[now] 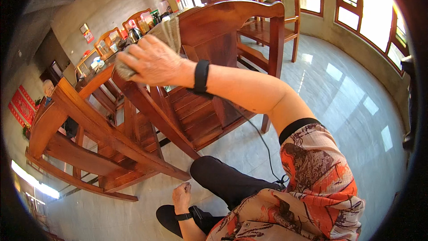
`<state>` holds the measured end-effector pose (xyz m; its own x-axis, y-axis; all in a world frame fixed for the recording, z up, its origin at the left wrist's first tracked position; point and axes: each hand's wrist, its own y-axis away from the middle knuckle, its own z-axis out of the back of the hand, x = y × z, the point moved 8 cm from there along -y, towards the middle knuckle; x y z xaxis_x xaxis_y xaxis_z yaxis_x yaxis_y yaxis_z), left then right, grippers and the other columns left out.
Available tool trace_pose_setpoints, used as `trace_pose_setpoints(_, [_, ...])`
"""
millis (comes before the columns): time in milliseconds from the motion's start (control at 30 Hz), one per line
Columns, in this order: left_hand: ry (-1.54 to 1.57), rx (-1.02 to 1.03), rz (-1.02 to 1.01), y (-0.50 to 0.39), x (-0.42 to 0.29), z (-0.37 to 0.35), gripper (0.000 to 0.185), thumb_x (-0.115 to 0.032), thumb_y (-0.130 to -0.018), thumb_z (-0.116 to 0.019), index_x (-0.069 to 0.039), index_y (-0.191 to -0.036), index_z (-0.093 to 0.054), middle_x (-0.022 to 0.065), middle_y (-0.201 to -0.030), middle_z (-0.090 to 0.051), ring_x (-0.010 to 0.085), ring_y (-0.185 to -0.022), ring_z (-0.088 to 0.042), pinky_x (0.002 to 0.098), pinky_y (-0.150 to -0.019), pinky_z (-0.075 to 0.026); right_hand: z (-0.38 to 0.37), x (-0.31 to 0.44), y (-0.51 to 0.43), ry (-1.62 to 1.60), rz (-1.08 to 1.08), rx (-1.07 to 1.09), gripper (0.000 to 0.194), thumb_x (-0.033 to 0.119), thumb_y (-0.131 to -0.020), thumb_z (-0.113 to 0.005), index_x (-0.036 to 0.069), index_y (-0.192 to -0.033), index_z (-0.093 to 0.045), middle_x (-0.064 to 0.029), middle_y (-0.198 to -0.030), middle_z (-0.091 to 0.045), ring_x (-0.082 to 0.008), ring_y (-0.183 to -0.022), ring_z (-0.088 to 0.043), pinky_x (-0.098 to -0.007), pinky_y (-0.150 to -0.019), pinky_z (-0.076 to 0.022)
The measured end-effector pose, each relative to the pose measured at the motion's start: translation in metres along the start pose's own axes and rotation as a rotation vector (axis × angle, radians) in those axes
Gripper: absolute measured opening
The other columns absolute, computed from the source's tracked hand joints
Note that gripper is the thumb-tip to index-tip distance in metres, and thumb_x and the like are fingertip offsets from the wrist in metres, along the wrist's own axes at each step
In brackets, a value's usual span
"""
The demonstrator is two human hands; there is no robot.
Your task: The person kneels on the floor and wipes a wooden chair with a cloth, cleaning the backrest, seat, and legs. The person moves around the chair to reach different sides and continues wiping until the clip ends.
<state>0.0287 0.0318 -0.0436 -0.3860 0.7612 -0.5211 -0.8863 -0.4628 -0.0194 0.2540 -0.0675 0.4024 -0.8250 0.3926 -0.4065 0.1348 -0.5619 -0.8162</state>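
My right hand [153, 61] is shut on a bunched grey-brown cloth [125, 65], pressed against the top corner of a reddish-brown wooden chair [150, 117]. Another piece of cloth [172, 35] hangs over the top rail of that chair, just beyond the hand. Low in the view, near my knees, my left hand [182, 195] has its fingers curled, and nothing shows in it. Black bands circle both wrists. A second wooden chair [110, 137] stands close by on the left.
Behind the chairs is a table crowded with a metal kettle [134, 34], jars and boxes. More wooden chairs [281, 23] stand at the back right, near windows. A person [48, 88] is at the far left. A thin black cable [264, 137] runs beside my right arm. The floor is glossy tile.
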Motion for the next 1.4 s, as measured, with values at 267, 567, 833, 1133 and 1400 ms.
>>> trace_pose_setpoints(267, [0.011,0.109,0.094,0.004,0.012,-0.008,0.03,-0.027,-0.092,-0.066,-0.005,-0.111,-0.076,0.0236,-0.099,-0.074,0.0394,-0.096,-0.071,0.0454,-0.087,-0.055,0.056,-0.182,0.086,0.316,-0.241,-0.219,0.044,0.053,-0.095,-0.062,0.012,-0.107,-0.07,-0.0093,-0.1,-0.068,-0.0281,-0.096,-0.063,-0.0464,-0.088,-0.0466])
trace_pose_setpoints(567, [-0.016,0.131,0.103,0.004,0.018,-0.013,0.032,-0.026,-0.092,-0.067,-0.005,-0.115,-0.075,0.0244,-0.1,-0.073,0.0398,-0.098,-0.071,0.0452,-0.088,-0.055,0.104,-0.346,0.228,0.456,-0.326,-0.085,0.034,0.029,-0.105,-0.04,0.008,-0.094,-0.064,-0.0185,-0.091,-0.067,-0.0391,-0.093,-0.061,-0.0501,-0.085,-0.0463])
trace_pose_setpoints(833, [0.003,0.13,0.099,0.006,0.026,-0.013,0.032,-0.025,-0.091,-0.067,-0.005,-0.115,-0.075,0.0247,-0.099,-0.073,0.0406,-0.098,-0.07,0.046,-0.088,-0.055,0.106,-0.343,0.214,0.534,-0.458,-0.073,0.023,0.021,-0.101,-0.049,0.019,-0.123,-0.057,-0.0199,-0.082,-0.069,-0.0421,-0.08,-0.069,-0.0517,-0.065,-0.0523])
trace_pose_setpoints(1133, [0.046,0.124,0.109,0.013,0.013,-0.007,0.033,-0.025,-0.091,-0.067,-0.004,-0.115,-0.075,0.0248,-0.1,-0.073,0.0407,-0.099,-0.07,0.0463,-0.088,-0.054,0.055,-0.125,0.061,0.265,-0.155,-0.318,0.032,0.042,-0.097,-0.064,0.014,-0.109,-0.072,-0.0071,-0.109,-0.067,-0.0281,-0.104,-0.059,-0.0481,-0.096,-0.0398])
trace_pose_setpoints(1400, [0.009,0.098,0.101,0.024,0.014,-0.005,0.033,-0.026,-0.091,-0.067,-0.006,-0.115,-0.075,0.0234,-0.108,-0.072,0.0416,-0.104,-0.068,0.0483,-0.091,-0.053,0.001,0.009,0.003,0.015,-0.101,-0.248,0.062,0.031,-0.079,-0.08,0.017,-0.135,-0.058,-0.0019,-0.12,-0.061,-0.0234,-0.113,-0.055,-0.047,-0.106,-0.0351])
